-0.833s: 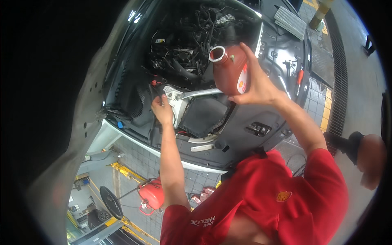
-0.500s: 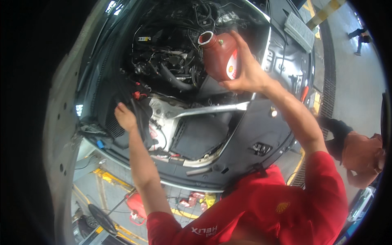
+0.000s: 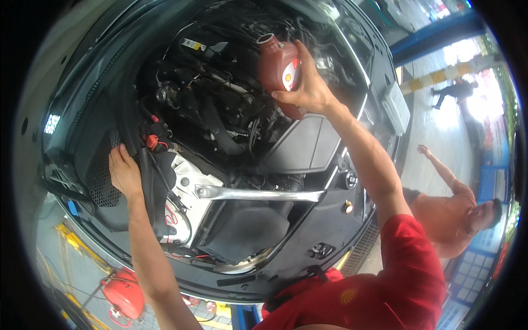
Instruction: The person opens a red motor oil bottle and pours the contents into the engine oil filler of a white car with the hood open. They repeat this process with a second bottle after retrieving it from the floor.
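Observation:
A dark red plastic oil bottle (image 3: pixel 276 69) is held over the engine bay (image 3: pixel 220 93), its uncapped mouth pointing up and a little to the left. My right hand (image 3: pixel 311 91) wraps round the bottle's right side and base, the thumb across its front. My left hand (image 3: pixel 125 175) lies on the black cowl panel at the left, fingers stretched out beside the mesh grille (image 3: pixel 103 177). Next to it, a red terminal cover (image 3: pixel 152 141) shows by the rubber seal. The engine is below and left of the bottle.
A silver strut brace (image 3: pixel 258 194) crosses the bay above a black box cover (image 3: pixel 242 228). A pale rectangular filter (image 3: pixel 396 109) rests at the car's right edge. To the right stands a co-worker (image 3: pixel 443 214) with a raised arm. A red tank (image 3: pixel 122 294) stands lower left.
My view has shifted. The bottle's mouth, turned more toward me before, now points more upward. My left hand stays on the cowl. The co-worker at the right now has an arm raised.

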Available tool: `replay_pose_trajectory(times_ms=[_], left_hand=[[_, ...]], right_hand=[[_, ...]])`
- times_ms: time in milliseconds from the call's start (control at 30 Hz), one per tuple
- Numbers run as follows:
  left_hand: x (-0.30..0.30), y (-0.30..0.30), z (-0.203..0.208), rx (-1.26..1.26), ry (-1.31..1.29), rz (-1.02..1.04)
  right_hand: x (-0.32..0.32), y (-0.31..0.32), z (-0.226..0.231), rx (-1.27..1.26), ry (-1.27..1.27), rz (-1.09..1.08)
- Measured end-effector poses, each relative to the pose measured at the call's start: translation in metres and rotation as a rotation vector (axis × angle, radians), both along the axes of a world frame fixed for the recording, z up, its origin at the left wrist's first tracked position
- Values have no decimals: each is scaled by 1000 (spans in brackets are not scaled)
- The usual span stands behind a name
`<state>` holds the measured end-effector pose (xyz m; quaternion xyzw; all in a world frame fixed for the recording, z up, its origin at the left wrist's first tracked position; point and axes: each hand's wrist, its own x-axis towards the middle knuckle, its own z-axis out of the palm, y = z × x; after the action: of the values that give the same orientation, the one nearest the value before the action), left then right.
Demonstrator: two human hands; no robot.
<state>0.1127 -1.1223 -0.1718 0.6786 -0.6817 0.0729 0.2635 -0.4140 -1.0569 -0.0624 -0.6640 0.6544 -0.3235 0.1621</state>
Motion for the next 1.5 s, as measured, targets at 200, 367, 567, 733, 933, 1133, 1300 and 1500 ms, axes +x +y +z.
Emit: replay_pose_trajectory(times_ms=[200,367,567,733,933,1133,1300,1500], left_hand=[[-6,6,6,21,-20,38],[-9,8,10,54,28,45],[-9,7,11,111,17,60],[-10,6,9,35,12,49],[-9,7,9,113,26,53],[-10,6,8,25,15,33],[-10,6,7,43,24,44],[-9,5,6,36,21,44]], right_hand=[[0,-42,3,94,47,32],[2,-63,-7,80,122,49],[1,-75,-16,127,182,25],[4,-78,-8,240,166,33],[9,-81,-7,246,175,31],[10,-88,-11,251,197,27],[7,-96,-20,210,270,40],[8,-100,-24,237,279,30]])
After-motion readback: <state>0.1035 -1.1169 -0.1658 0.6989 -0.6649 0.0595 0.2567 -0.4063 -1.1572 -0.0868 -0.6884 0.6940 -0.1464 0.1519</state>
